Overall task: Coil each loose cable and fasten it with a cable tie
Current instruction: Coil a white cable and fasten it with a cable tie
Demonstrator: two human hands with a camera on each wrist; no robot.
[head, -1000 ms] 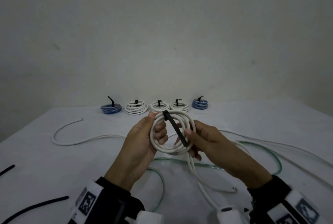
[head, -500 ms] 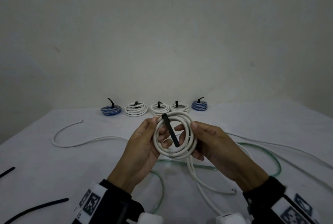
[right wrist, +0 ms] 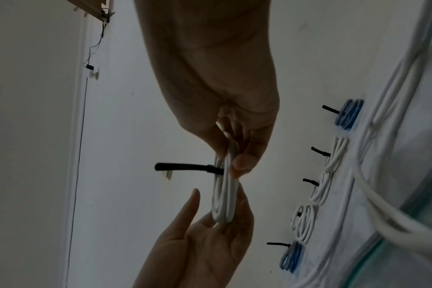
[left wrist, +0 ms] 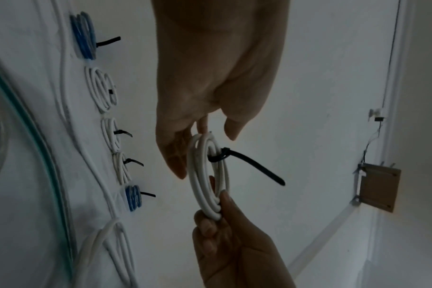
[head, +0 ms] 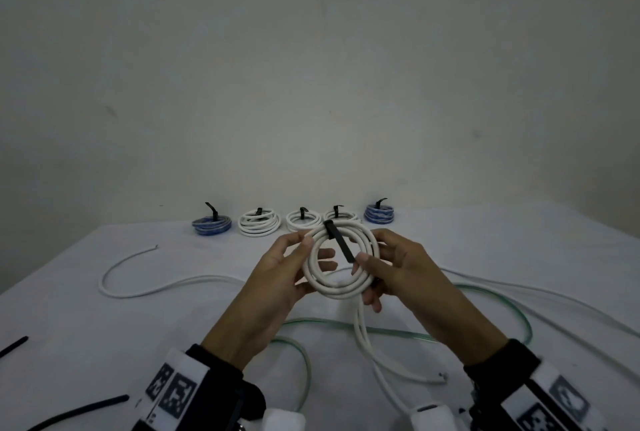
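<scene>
The white coil (head: 339, 259) is held up above the bench (head: 86, 326), in front of a row of tied coils (head: 302, 219). Left of the coil, the left hand (head: 277, 278) pinches its left rim between thumb and fingers. A black cable tie (head: 341, 243) wraps the coil's top, its tail slanting across the ring. On the coil's right, the right hand (head: 398, 271) has its grip pinching the lower right rim.

Bare hands, black sleeves (head: 221, 378), white wrist bands (head: 180, 392) printed with black square markers (head: 178, 399)
</scene>
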